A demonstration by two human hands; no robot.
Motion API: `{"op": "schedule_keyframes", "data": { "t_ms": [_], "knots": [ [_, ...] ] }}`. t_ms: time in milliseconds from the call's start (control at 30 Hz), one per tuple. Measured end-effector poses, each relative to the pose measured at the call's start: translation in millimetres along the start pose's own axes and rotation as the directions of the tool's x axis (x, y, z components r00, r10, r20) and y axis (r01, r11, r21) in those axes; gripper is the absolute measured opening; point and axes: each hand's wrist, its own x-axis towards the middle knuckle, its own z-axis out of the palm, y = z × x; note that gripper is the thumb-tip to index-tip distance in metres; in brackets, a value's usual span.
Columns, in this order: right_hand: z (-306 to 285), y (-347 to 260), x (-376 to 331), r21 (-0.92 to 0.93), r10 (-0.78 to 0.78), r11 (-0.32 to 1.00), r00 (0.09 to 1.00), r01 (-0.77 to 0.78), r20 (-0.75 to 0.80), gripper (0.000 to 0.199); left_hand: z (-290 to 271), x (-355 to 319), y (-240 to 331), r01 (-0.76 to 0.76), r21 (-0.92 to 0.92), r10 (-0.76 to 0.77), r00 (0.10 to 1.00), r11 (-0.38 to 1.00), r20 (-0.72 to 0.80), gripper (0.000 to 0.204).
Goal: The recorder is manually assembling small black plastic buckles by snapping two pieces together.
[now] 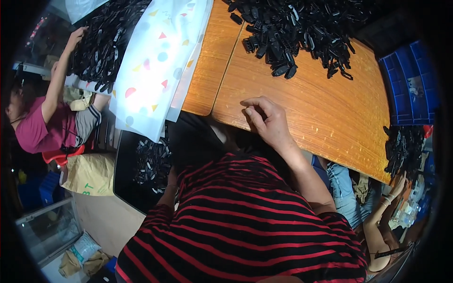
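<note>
My right hand (pixel 271 120) rests at the near edge of the wooden table (pixel 302 108). Its fingers are loosely bent, with the thumb a little apart from the index finger, and I see nothing between them. My left forearm (pixel 172 181) hangs low beside the black tray (pixel 126 162), its hand hidden behind my striped shirt and the shadow. Small black plastic pieces (pixel 152 162), shaped like clips, lie in that tray. Farther off, a large heap of similar black pieces (pixel 292 33) covers the back of the table.
A shiny patterned plastic sheet (pixel 155 61) hangs over the table's left side. Beyond it, a person in a maroon top (pixel 47 120) reaches into another black heap (pixel 106 45). At the right, another person's hand (pixel 400 185) is near more black pieces (pixel 403 148), below a blue crate (pixel 410 85).
</note>
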Motion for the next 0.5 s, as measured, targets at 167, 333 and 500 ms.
{"op": "schedule_keyframes", "data": {
  "t_ms": [167,333,500],
  "knots": [
    [-6,8,-7,-0.052,-0.006,0.999,1.0,0.005,-0.025,0.012,38,-64,65,-0.2,0.973,0.009,0.979,-0.119,0.202,0.038],
    [-2,2,0,-0.058,-0.029,0.998,1.0,0.028,-0.01,0.013,49,-80,79,-0.059,0.982,-0.013,0.998,-0.178,0.058,0.034],
    [-6,-2,1,-0.102,-0.02,0.995,0.999,0.016,-0.034,0.013,42,-63,58,-0.032,0.999,-0.079,0.996,0.005,0.032,0.04]
  ]
}}
